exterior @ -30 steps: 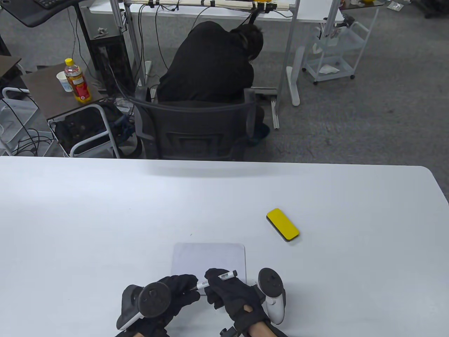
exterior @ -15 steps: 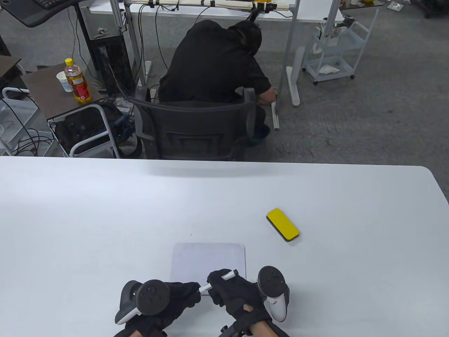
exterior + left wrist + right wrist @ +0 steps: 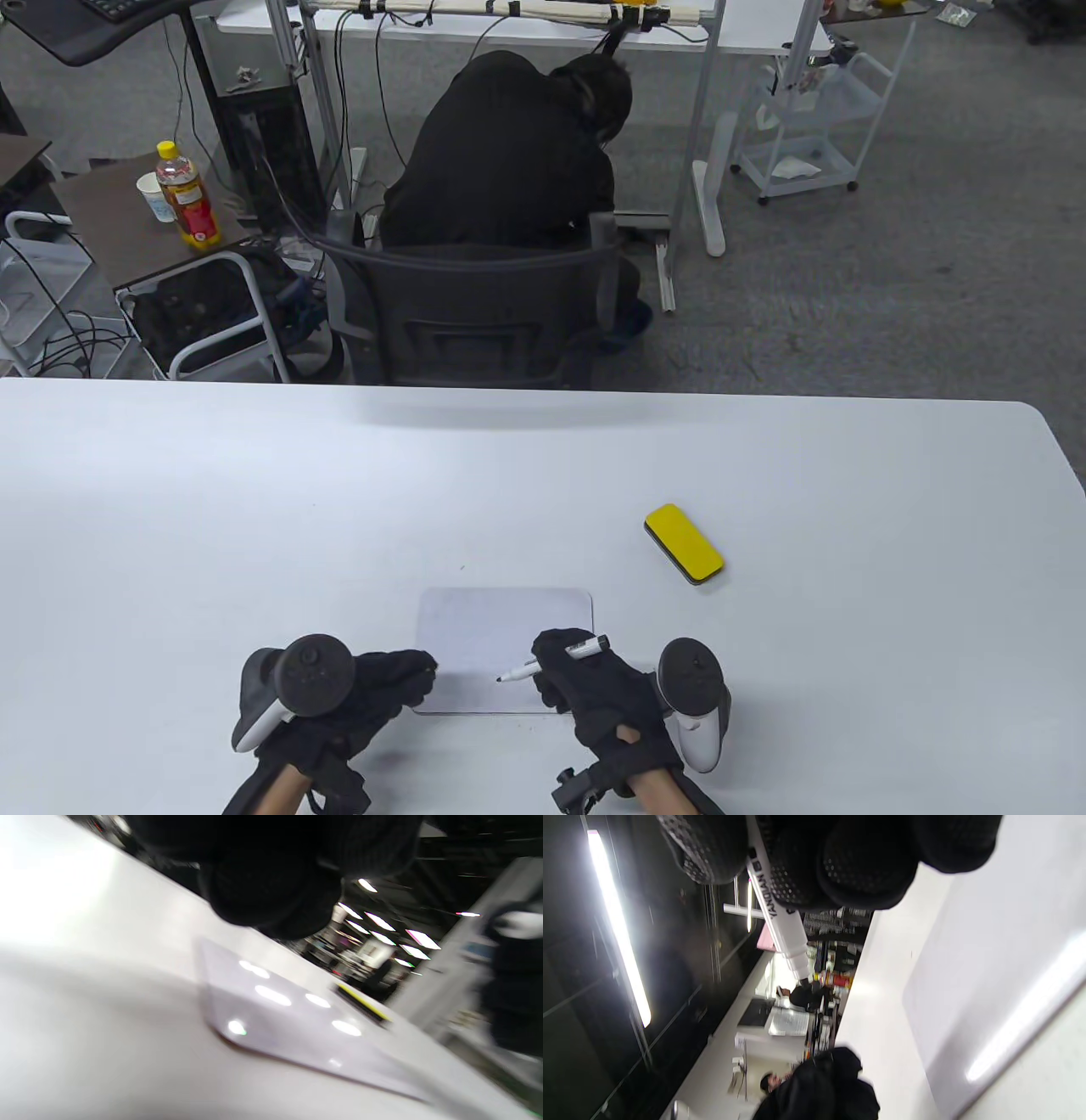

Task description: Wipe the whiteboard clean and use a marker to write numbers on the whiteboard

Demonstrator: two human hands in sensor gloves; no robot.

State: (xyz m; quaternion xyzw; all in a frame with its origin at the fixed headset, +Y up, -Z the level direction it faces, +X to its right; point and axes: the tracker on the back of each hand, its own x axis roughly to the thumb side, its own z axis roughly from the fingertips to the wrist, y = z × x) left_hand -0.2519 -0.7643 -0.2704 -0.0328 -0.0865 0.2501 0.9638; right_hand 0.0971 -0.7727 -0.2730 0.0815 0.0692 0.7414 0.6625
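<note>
We grip the marker (image 3: 551, 661) in our right hand (image 3: 594, 688) (tip bared) over the whiteboard (image 3: 501, 624); our curled left hand (image 3: 373, 688) should steady its corner, cap unseen.

Left wrist view motion-blurred; left hand (image 3: 382, 688) covers whiteboard (image 3: 501, 632) near corner; marker cap unseen

Office or lab workspace. Grey carpet floor (image 3: 891, 280) beyond the hands; a person (image 3: 509, 153) hunched in a mesh office chair (image 3: 467, 314) at a metal-framed desk (image 3: 704, 127) hung with cables. White wire trolley (image 3: 806, 136) far right, drink bottle (image 3: 187, 195) far left. Ceiling strip lights (image 3: 619, 925) overhead.
</note>
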